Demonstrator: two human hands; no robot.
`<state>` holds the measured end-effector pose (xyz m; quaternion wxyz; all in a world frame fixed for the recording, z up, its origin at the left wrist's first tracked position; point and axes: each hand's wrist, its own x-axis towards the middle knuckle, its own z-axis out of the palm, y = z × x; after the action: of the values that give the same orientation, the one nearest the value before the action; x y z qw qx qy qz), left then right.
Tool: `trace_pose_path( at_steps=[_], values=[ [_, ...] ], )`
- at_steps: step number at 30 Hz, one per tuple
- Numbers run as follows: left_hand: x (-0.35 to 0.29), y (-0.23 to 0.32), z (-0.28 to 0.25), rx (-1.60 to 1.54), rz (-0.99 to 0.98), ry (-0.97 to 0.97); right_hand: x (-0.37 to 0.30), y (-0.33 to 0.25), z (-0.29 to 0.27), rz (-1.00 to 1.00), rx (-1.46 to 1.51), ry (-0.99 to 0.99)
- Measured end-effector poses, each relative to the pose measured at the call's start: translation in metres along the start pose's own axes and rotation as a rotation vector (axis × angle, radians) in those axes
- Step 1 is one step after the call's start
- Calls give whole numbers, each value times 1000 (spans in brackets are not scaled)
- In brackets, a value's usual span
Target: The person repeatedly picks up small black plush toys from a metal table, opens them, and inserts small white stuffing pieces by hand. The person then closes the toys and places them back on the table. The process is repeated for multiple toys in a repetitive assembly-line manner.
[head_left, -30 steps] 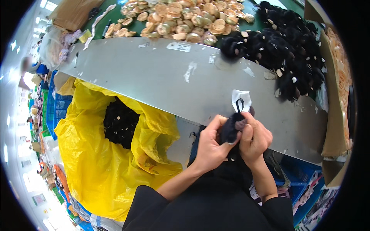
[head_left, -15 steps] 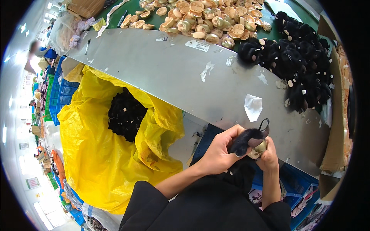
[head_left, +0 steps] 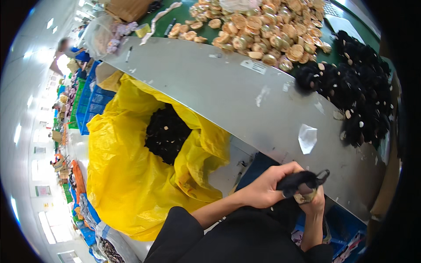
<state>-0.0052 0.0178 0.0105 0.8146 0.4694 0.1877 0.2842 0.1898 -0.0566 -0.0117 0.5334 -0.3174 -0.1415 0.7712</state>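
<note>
Both hands are close together over the near edge of the grey metal tabletop. A small black furry plush piece (head_left: 294, 183) with a brownish ear-like patch and a thin black loop is gripped by my left hand (head_left: 267, 188), fingers wrapped around it. Against its lower side sits a shiny gold face-shaped plastic shell (head_left: 305, 196), partly covered by the fur and fingers. My right hand (head_left: 315, 205) is closed around the shell's lower end; most of its fingers are hidden behind the work.
A heap of gold plastic shells (head_left: 263, 33) and a pile of black furry pieces (head_left: 359, 87) lie across the metal tabletop (head_left: 210, 83). White paper (head_left: 307, 139) rests near my hands. On the left stands a yellow sack (head_left: 118, 175) with black pieces inside; blue crates (head_left: 94, 103) are behind it.
The whole scene has shifted right and slightly down as the view turned. Both hands still hold the furry piece and shell, which is now tipped so less of its gold face shows.
</note>
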Motion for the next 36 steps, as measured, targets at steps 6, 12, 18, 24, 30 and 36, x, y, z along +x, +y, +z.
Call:
trace_pose_path(
  at_steps=[6,12,18,24,30,36],
  values=[
    [-1,4,9,55,81,17,-12,6,-2,-145,-251,119],
    [7,0,4,195,215,41,-17,-2,36,-716,-1228,163],
    [1,14,-8,193,191,-75,-12,-14,50,-1008,-1266,49],
    [-7,-7,-3,76,169,-76,-21,-6,60,-999,-1085,69],
    [-20,12,9,473,221,73,-23,1,61,-1071,-1111,66],
    [-29,14,25,737,408,291,-29,2,55,-1062,-1245,130]
  ],
)
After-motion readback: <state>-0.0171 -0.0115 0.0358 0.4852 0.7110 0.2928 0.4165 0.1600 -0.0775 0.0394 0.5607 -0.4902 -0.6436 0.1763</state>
